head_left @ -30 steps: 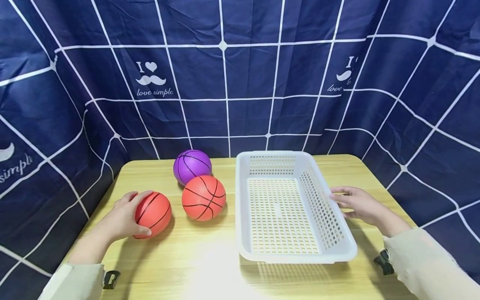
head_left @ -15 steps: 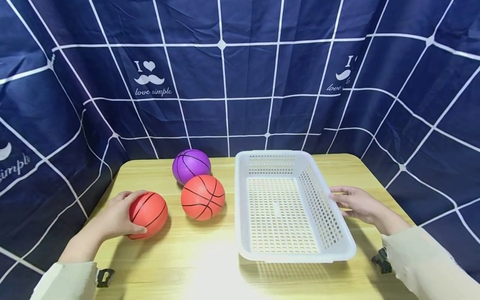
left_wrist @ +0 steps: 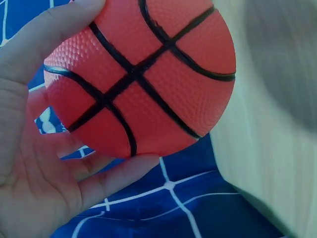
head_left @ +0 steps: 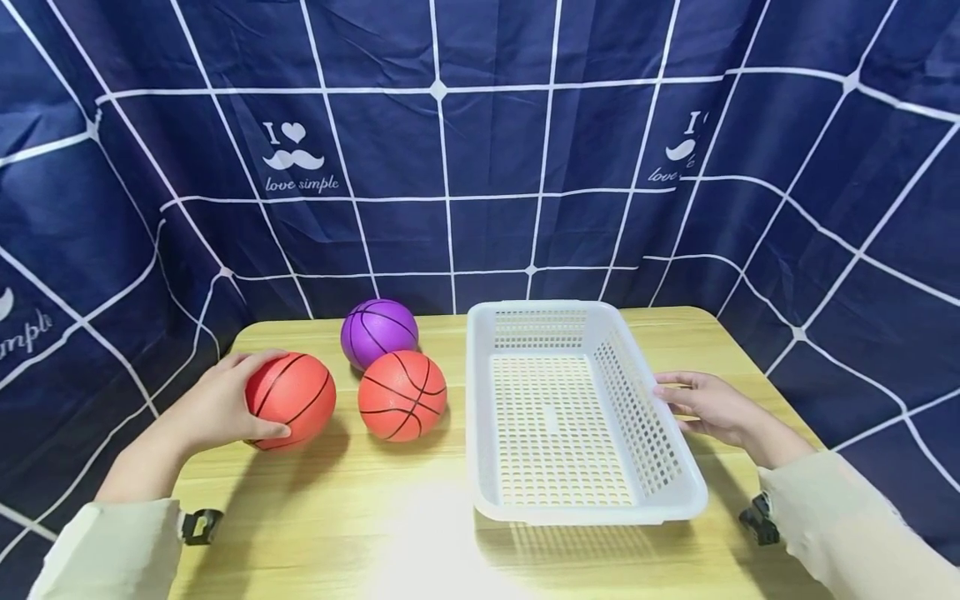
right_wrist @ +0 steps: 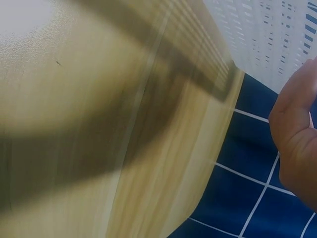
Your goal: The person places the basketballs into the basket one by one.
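My left hand point(head_left: 217, 406) grips an orange-red toy basketball point(head_left: 296, 402) from its left side, the thumb on the near side. In the left wrist view that basketball point(left_wrist: 143, 74) sits between thumb and fingers, its black seams facing the camera. Its shadow falls apart from it on the wood, so it hangs above the table. On the right, my right hand point(head_left: 716, 408) touches the right rim of a white plastic basket point(head_left: 474, 417) with extended fingers. The right wrist view catches part of this hand point(right_wrist: 299, 134) beside the basket's perforated wall point(right_wrist: 257, 39).
A second orange-red basketball point(head_left: 402, 396) lies left of the basket, with a purple basketball point(head_left: 379, 333) just behind it. All stand on a light wooden table point(head_left: 405, 517). A dark blue curtain point(head_left: 487, 233) with white lines encloses the back and sides.
My left hand has drawn its basketball a little leftward, then lifted it off the table. The right hand keeps its place at the basket, while the whole head view shifts slightly.
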The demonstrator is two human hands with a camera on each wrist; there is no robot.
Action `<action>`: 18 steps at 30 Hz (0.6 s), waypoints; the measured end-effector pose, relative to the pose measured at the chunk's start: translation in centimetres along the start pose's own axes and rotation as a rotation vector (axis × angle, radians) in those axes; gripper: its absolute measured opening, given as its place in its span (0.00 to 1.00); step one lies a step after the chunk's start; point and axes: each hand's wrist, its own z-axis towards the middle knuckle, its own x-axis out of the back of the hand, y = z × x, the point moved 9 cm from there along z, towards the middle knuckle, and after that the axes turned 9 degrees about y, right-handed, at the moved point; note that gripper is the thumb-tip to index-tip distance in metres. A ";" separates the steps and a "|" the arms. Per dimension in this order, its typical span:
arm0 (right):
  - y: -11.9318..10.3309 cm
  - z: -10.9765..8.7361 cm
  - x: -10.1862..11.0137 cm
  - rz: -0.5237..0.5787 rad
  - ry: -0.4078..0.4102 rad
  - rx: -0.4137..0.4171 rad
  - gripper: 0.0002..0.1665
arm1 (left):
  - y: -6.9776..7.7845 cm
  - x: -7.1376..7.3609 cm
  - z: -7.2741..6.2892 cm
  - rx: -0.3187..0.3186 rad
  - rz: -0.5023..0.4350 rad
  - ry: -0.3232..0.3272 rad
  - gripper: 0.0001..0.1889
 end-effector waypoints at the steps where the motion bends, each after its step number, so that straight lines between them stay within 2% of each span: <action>1: 0.0 0.0 0.0 -0.001 0.000 0.002 0.34 | 0.2 0.2 0.2 -0.001 -0.003 0.001 0.50; 10: -0.1 -0.1 -0.1 -0.003 0.003 0.010 0.35 | 2.1 2.2 2.7 0.004 -0.022 0.004 0.52; 18: -0.2 -0.2 -0.3 0.002 0.018 0.008 0.36 | 5.4 2.9 5.3 -0.039 -0.094 0.026 0.51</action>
